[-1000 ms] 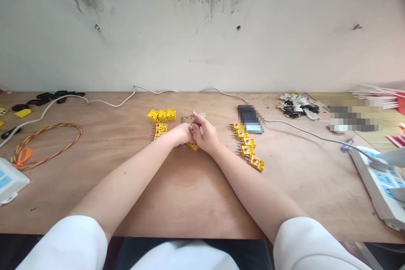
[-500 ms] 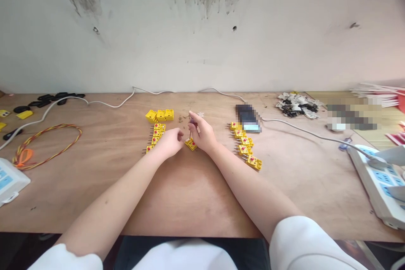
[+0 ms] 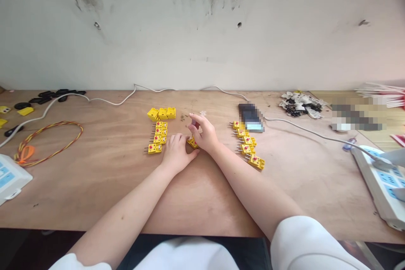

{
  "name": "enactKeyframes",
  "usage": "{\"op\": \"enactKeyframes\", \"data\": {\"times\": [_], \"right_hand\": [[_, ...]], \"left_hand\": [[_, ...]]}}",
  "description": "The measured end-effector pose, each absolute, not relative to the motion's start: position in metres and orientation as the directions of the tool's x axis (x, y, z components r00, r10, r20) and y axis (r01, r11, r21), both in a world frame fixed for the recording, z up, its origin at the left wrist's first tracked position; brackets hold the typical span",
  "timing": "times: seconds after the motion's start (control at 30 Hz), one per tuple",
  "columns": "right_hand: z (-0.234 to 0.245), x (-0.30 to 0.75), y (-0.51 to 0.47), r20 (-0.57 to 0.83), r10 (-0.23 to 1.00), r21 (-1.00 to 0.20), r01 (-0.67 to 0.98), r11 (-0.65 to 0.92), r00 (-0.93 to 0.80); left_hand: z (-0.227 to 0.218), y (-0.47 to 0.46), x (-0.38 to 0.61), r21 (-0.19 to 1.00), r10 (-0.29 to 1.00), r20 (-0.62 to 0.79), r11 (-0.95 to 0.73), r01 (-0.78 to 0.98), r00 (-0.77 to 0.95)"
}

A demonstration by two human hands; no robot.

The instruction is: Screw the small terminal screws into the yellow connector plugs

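Observation:
A small yellow plug connector lies on the table in front of me, partly covered by my fingers. My left hand is closed around its near and left sides, with the thumb along the front. Above it, my right hand grips a screwdriver by its reddish handle, held upright over the connector; the tip is hidden. Left of my hands is a column of similar yellow connectors with metal pins and red centres. Small brass-coloured screws lie loose just beyond.
Yellow covers sit behind the left column. To the right is another column of connectors, beside a phone on a white cable. Power strips and a coiled red-yellow wire lie farther out. A wall stands behind.
My left hand has moved right and closed on the yellow connector, uncovering the left column. My right hand stays over it with the screwdriver. The view has shifted slightly.

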State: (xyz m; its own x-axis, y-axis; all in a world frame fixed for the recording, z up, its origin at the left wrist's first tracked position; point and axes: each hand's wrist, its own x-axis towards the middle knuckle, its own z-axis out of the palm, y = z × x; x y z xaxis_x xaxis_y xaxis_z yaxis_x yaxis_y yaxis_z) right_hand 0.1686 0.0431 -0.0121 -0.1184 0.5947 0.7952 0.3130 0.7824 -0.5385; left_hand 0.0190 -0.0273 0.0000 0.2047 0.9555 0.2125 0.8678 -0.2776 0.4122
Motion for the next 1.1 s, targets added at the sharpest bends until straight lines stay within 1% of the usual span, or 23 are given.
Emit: {"op": "enactKeyframes", "data": {"times": [0.07, 0.17, 0.27, 0.4, 0.67, 0.8, 0.9, 1.03, 1.1], "right_hand": [[-0.011, 0.168, 0.041, 0.789, 0.608, -0.573, 0.249, 0.781, -0.093], [-0.009, 0.166, 0.04, 0.747, 0.664, -0.652, 0.154, 0.743, -0.038], [-0.007, 0.165, 0.041, 0.712, 0.702, -0.695, 0.127, 0.708, -0.012], [-0.005, 0.165, 0.043, 0.724, 0.69, -0.68, 0.171, 0.713, 0.003], [0.001, 0.164, 0.044, 0.749, 0.661, -0.645, 0.256, 0.72, 0.029], [0.0, 0.165, 0.043, 0.772, 0.633, -0.623, 0.263, 0.737, 0.058], [-0.002, 0.165, 0.041, 0.768, 0.637, -0.636, 0.207, 0.744, 0.072], [-0.003, 0.162, 0.039, 0.693, 0.717, -0.721, 0.063, 0.69, 0.078], [-0.003, 0.161, 0.04, 0.666, 0.742, -0.745, 0.037, 0.666, 0.075]], "left_hand": [[-0.001, -0.028, 0.017, 0.411, 0.949, 0.227, -0.295, 0.862, 0.217], [-0.001, -0.029, 0.018, 0.413, 0.948, 0.231, -0.3, 0.86, 0.22], [0.001, -0.03, 0.02, 0.403, 0.949, 0.229, -0.293, 0.867, 0.214], [0.001, -0.03, 0.022, 0.37, 0.95, 0.224, -0.289, 0.883, 0.217], [-0.002, -0.028, 0.024, 0.353, 0.947, 0.228, -0.295, 0.888, 0.225], [-0.001, -0.027, 0.025, 0.325, 0.94, 0.243, -0.312, 0.893, 0.24], [0.001, -0.028, 0.025, 0.299, 0.932, 0.242, -0.335, 0.893, 0.268], [0.002, -0.03, 0.026, 0.262, 0.924, 0.233, -0.36, 0.895, 0.304], [0.002, -0.031, 0.026, 0.266, 0.92, 0.241, -0.367, 0.891, 0.308]]}}
